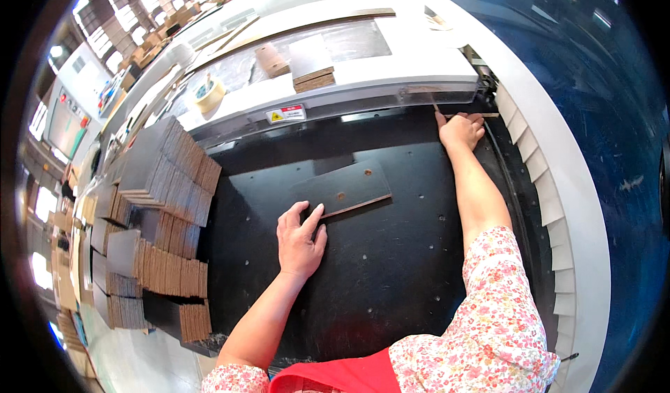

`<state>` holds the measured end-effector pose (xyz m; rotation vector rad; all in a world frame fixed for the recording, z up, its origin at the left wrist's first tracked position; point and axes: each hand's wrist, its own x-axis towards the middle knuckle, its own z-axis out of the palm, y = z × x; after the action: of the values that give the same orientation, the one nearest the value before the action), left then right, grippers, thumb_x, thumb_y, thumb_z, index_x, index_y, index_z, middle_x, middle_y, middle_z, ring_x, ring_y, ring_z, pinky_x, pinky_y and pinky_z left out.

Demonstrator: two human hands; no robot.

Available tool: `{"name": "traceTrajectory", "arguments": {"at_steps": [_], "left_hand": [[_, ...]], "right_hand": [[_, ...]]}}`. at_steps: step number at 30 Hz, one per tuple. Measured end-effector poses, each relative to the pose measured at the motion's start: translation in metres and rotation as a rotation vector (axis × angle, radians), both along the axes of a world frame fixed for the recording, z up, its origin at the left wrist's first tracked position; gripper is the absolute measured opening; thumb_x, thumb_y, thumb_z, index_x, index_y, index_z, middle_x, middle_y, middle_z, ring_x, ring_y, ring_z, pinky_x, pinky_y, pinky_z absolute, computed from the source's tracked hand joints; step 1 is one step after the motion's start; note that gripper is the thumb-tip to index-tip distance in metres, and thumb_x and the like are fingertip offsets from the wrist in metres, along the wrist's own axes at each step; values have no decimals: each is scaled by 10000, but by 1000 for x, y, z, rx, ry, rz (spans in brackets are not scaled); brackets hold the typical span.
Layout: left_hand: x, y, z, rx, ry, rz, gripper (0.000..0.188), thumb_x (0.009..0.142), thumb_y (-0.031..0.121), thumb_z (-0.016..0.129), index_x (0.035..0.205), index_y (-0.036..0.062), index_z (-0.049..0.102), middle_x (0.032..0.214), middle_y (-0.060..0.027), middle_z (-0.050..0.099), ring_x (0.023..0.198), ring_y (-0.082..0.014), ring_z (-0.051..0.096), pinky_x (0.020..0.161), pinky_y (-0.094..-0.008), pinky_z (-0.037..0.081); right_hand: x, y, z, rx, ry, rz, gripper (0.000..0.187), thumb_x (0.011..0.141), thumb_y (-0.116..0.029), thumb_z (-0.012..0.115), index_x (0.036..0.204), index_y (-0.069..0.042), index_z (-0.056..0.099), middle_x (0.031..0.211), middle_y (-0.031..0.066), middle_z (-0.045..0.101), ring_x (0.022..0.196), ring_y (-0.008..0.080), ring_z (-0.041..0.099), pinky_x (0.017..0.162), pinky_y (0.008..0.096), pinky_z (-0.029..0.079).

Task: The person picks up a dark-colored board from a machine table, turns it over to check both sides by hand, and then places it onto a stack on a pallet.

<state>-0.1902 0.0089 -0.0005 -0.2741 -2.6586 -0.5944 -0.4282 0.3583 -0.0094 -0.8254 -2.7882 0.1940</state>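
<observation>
At far left the room runs back in a blur of windows, shelving and piled brown goods, with a pale cabinet [91,82] and a tilted control panel [66,131] in front. Nearer, several stacks of dark-faced boards [172,177] with brown edges line the left edge of the bench [391,288], the tallest toward the far left corner.

The bench is black and glossy, dotted with small pale spots and streaked with reflections toward its far edge. A white machine beam [377,76] spans that far edge; on it, from left to right, are a roll of tape [209,98], a small brown block [271,59] and a short pile of boards [313,65]. A warning label [286,115] is stuck to its front.

Left of the bench's middle, the left hand [301,238] lies with loosely spread fingers, the fingertips at the near left corner of a dark board [359,186] with two holes. That board lies flat and slanted, in the far half of the bench.

At the far right corner, the right hand [462,129] reaches over a thin brown piece [490,115] near the beam; whether the fingers grip it I cannot tell. Along the right edge run a pleated cream strip [541,173] and a curved white rail [590,253], and beyond them a shiny dark blue surface [614,114].
</observation>
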Motion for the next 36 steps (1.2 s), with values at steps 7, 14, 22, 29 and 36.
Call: {"name": "traceTrajectory", "arguments": {"at_steps": [7,14,22,29,36], "left_hand": [[-1,0,0,-28,8,-5,429,834,131,691,1262,136,661,1314,-142,533,1216,-348,504,1047,-450,407],[1,-1,-6,-16,31,-6,437,826,129,696,1260,155,657,1316,-135,527,1221,-351,496,1059,-455,409],[-5,-7,-11,45,39,-127,453,791,107,714,1239,107,652,1387,-171,510,1276,-371,503,1068,-447,432],[2,-11,-14,184,91,-31,359,802,147,728,1147,59,686,1320,-174,547,1223,-354,521,1032,-433,452],[26,-6,-16,180,73,-40,291,802,161,735,1077,68,713,1265,-129,593,1215,-335,533,1039,-424,447]], "right_hand": [[0,8,0,0,0,8,923,893,-698,527,1372,90,505,1532,379,288,1452,463,271,1165,526,216],[19,-4,9,-223,154,202,811,873,-632,621,1320,42,564,1518,288,374,1410,453,346,1114,528,341],[151,-143,17,199,148,1340,605,813,-529,716,1225,-93,639,1492,149,448,1440,314,347,1153,543,269],[172,-67,6,229,157,1004,533,839,-561,680,1137,-120,685,1367,104,527,1326,300,438,1093,561,308],[215,50,30,236,-151,604,720,800,-611,724,1314,-123,594,1327,115,513,1212,350,546,956,497,511]]}}
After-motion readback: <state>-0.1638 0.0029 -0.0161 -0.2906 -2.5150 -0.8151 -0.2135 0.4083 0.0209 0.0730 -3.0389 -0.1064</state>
